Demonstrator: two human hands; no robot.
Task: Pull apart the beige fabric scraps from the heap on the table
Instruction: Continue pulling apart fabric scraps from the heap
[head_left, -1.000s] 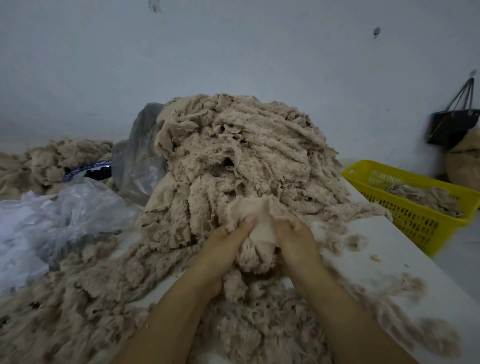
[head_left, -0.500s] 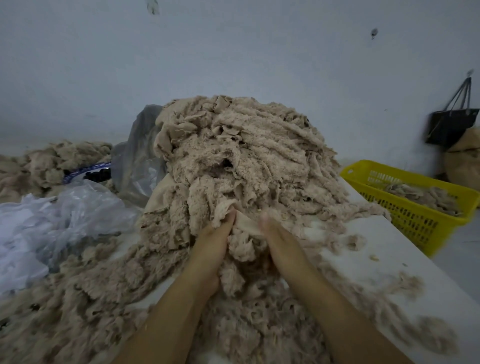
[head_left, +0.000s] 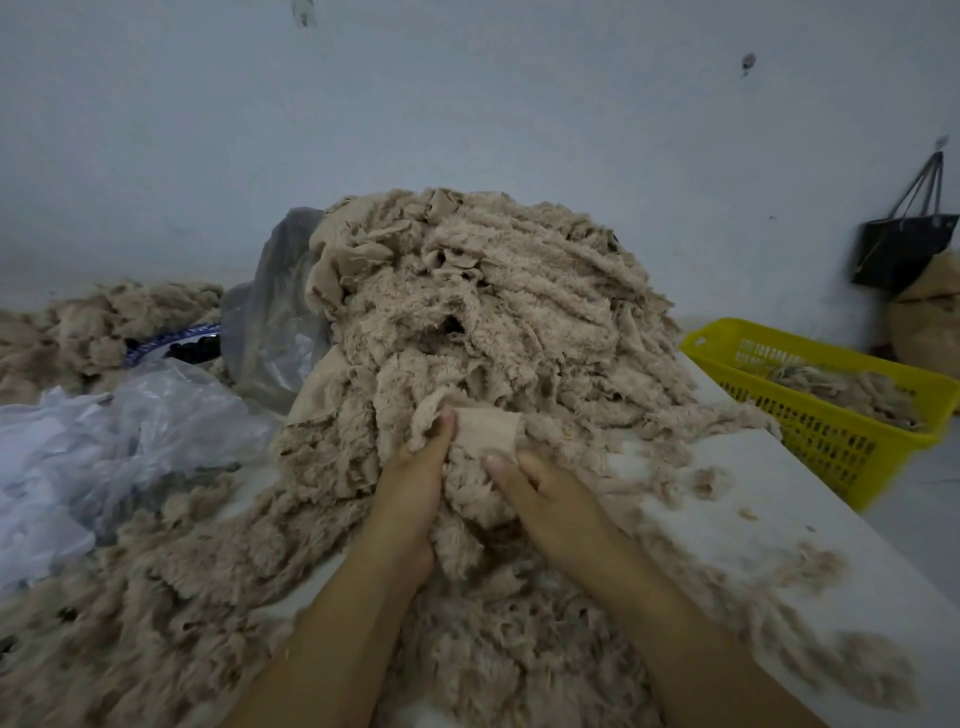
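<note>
A tall heap of fluffy beige fabric scraps (head_left: 498, 312) fills the middle of the white table (head_left: 779, 551). At its near foot a smooth beige scrap (head_left: 485, 430) sticks out of the fluff. My left hand (head_left: 410, 493) grips the scrap's left edge, thumb up against the cloth. My right hand (head_left: 550, 499) holds the fluffy bundle just below and to the right of it, thumb pointing at the scrap. More loose scraps (head_left: 171, 597) spread over the table towards me and to the left.
A yellow plastic basket (head_left: 831, 441) with some scraps stands at the right, off the table edge. Crumpled clear plastic bags (head_left: 104, 441) lie at the left, with another scrap pile (head_left: 104, 322) behind them. A black bag (head_left: 904, 249) hangs on the wall.
Both hands slid down and slightly apart on the bundle, and the smooth scrap now shows stretched flat between the thumbs. The heap itself has not shifted.
</note>
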